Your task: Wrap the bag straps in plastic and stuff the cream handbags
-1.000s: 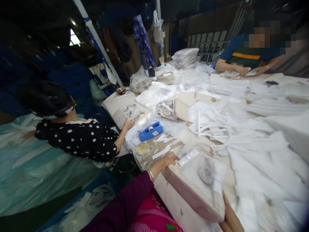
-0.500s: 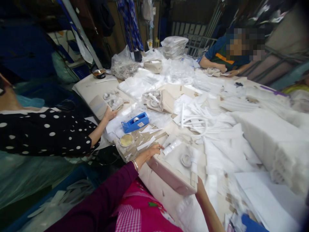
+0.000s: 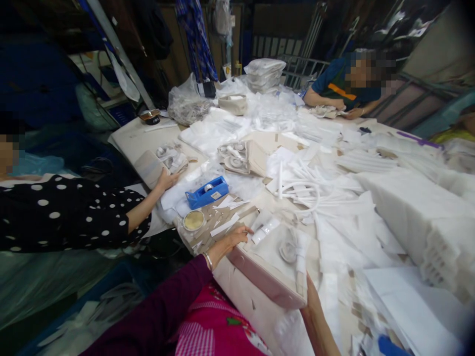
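Note:
A pale pink-beige handbag point(image 3: 265, 279) lies on its side at the table's near edge, its long side facing me. On top of it are clear plastic film and a coiled strap point(image 3: 287, 250) wrapped in white. My left hand point(image 3: 233, 240) grips the bag's left end, the fingers reaching over its corner toward a white strip point(image 3: 265, 230) with small marks. At the opposite end my right hand point(image 3: 310, 296) holds the bag's right corner; its fingertips are mostly hidden behind the bag. Brown and white paper strips point(image 3: 222, 222) lie just beyond my left hand.
Beyond the strips stand a blue tape dispenser point(image 3: 208, 192) and a tape roll point(image 3: 193, 220). White tubes point(image 3: 300, 190) and a white foam stack point(image 3: 438, 212) lie to the right. A co-worker's hand point(image 3: 166, 180) rests on another bag at left; another person point(image 3: 337, 89) works across the table.
The right end of the handbag and my right hand have shifted slightly toward me and to the right. The view has moved a little. My left hand stays on the bag.

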Demonstrator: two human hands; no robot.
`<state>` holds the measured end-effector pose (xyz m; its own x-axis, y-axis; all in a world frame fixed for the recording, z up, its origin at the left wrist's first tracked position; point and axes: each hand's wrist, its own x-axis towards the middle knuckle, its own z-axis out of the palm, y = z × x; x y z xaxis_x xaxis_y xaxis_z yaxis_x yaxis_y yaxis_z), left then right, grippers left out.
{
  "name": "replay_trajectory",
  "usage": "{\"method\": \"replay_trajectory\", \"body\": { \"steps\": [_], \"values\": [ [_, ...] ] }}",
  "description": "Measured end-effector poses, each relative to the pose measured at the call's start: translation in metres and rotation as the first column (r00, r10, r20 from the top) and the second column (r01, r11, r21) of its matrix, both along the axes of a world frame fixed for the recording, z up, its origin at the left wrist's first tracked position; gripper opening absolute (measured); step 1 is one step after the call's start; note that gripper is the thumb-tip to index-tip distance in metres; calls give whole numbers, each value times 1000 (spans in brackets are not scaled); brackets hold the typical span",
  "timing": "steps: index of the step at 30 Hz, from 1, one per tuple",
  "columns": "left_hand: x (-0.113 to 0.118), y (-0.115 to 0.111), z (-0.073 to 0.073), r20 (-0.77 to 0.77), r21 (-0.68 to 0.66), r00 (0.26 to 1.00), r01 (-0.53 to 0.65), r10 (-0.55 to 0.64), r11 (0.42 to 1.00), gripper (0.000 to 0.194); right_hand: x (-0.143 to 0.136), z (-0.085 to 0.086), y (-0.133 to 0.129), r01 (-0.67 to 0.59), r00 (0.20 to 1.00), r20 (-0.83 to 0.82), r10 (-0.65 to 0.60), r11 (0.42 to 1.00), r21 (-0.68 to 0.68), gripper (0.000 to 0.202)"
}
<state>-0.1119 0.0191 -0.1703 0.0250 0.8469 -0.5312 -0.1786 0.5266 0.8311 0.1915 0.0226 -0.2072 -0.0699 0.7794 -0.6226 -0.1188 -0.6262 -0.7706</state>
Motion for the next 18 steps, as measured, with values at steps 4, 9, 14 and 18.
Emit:
{"method": "replay_trajectory", "body": {
  "steps": [4, 9, 14, 18],
  "values": [
    [0, -1, -3, 31, 48, 999, -16, 15, 999, 47, 8, -10, -1, -86, 976, 205, 69, 994, 73, 67],
    [0, -3, 0, 61, 36, 998, -21, 18, 999, 50, 13, -12, -1, -141, 933, 351, 76, 976, 164, 65],
    [2, -2, 8, 68, 18, 998, -8, 7, 1000, 52, 12, -11, -1, -117, 946, 314, 78, 987, 108, 70],
    [1, -1, 8, 46, -5, 999, -6, 6, 1000, 55, 10, -6, -6, -65, 972, 229, 46, 995, 78, 71]
  ]
}}
